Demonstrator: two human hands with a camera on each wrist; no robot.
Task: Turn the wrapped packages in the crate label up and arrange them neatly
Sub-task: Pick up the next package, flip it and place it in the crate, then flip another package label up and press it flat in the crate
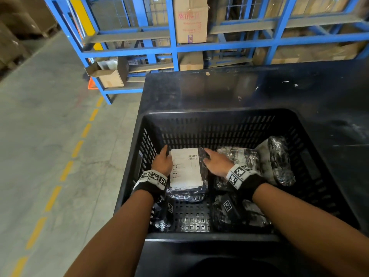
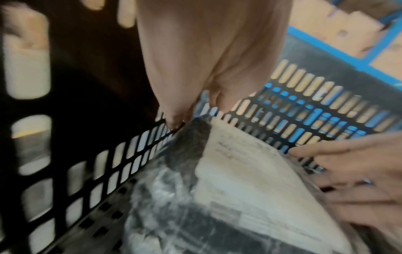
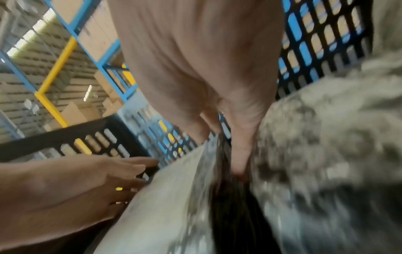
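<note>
Down at the lower centre of the head view sits a black slotted crate (image 1: pixel 229 120), and both hands are on one wrapped package (image 1: pixel 187 172) toward its left half. That package is black plastic under clear film with a white shipping label (image 1: pixel 186 167) facing up; the print is too small to read. The left hand (image 1: pixel 162 161) lies flat along its left edge, fingers straight, nothing gripped. The right hand (image 1: pixel 216 162) rests on its right edge, fingers extended too, though the fingertips dip between packages and get hard to see. More wrapped packages (image 1: pixel 273 158) are jumbled at the right, one tilted up against the wall. Both wrist views are blurry, mostly palm and crinkly film.
</note>
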